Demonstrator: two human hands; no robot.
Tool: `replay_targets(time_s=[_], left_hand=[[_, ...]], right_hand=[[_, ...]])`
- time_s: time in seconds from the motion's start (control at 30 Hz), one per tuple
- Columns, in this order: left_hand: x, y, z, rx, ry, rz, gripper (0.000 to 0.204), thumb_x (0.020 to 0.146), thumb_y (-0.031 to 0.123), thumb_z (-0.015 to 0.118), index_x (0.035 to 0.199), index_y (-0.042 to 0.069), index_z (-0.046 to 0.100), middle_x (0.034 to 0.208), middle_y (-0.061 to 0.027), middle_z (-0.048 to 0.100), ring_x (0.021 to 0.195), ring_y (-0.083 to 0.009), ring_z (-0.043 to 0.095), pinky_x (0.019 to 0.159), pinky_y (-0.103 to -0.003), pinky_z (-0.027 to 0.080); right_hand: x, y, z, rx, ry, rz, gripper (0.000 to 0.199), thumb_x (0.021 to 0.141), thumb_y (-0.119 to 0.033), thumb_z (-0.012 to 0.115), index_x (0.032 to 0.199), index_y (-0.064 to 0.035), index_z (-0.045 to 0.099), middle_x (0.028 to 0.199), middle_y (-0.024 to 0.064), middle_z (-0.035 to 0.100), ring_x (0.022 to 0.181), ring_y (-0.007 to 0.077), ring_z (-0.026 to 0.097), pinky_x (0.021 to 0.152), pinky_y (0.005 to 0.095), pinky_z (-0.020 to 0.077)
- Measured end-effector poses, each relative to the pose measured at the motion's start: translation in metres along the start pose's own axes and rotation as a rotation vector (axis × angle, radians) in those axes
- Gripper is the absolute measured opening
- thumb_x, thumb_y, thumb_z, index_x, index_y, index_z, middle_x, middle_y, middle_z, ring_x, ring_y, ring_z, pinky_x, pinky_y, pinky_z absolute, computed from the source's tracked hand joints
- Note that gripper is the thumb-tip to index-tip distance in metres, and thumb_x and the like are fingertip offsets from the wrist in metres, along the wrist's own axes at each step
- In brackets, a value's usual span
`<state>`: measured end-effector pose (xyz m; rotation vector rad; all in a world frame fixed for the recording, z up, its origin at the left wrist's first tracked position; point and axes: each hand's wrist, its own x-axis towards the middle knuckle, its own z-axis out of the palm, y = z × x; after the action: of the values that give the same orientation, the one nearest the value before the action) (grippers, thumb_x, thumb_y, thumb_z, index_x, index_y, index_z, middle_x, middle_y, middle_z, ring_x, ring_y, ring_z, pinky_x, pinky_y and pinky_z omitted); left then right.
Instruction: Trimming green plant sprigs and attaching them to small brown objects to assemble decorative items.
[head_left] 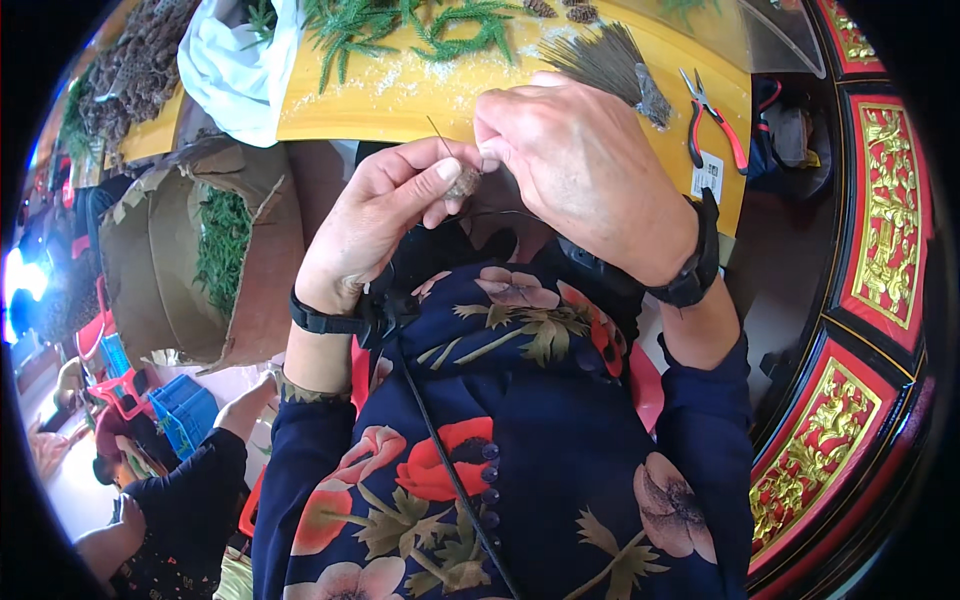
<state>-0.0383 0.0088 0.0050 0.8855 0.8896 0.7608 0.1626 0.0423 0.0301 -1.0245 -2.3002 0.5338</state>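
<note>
The table is stretching out beyond both hands, and the box is standing open to the left of the left hand, with greenery showing inside. Sprigs are lying on the table ahead of the left hand. The right hand and the left hand are meeting nearly fingertip to fingertip. A bundle of thin stems is lying just beyond the right hand, and the pliers are resting, parted, to its right. The cone is sitting in the left hand, grasped between thumb and fingers. The wire is poking up beside the left thumb; the right fingertips are pinching, it seems, another part of it. The step in hand is probably fastening wire around the cone; the next move is calling for a steady left grip and an even right-hand pull.
</note>
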Motion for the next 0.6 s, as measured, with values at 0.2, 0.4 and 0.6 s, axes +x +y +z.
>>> replay_targets(time_s=[0.2, 0.4, 0.6], left_hand=[[0.002, 0.004, -0.002, -0.034, -0.091, -0.070, 0.025, 0.097, 0.018, 0.053, 0.108, -0.003, 0.062, 0.087, 0.0013, 0.058, 0.070, -0.0031, 0.044, 0.062, -0.015, 0.037], [0.001, -0.002, 0.000, -0.013, -0.017, -0.025, 0.029, 0.096, 0.019, 0.054, 0.111, -0.006, 0.058, 0.095, -0.0037, 0.061, 0.070, -0.0042, 0.044, 0.061, -0.015, 0.035], [-0.003, 0.005, 0.013, 0.109, -0.008, -0.036, 0.020, 0.097, 0.016, 0.052, 0.104, -0.001, 0.061, 0.088, 0.0014, 0.061, 0.066, -0.0009, 0.042, 0.056, -0.014, 0.033]], right_hand=[[-0.003, -0.001, -0.004, 0.010, -0.031, -0.015, 0.004, 0.085, -0.004, 0.057, 0.081, -0.0027, 0.057, 0.074, 0.0091, 0.061, 0.072, 0.0260, 0.060, 0.064, 0.0368, 0.0470], [-0.023, 0.004, 0.028, 0.735, 0.045, 0.427, 0.008, 0.090, -0.005, 0.059, 0.091, 0.0025, 0.061, 0.081, 0.0043, 0.064, 0.071, 0.0114, 0.060, 0.064, 0.0242, 0.0474], [-0.019, 0.010, 0.031, 1.034, -0.077, 0.390, 0.014, 0.091, -0.007, 0.061, 0.098, 0.0053, 0.063, 0.084, 0.0047, 0.064, 0.070, 0.0080, 0.059, 0.064, 0.0208, 0.0472]])
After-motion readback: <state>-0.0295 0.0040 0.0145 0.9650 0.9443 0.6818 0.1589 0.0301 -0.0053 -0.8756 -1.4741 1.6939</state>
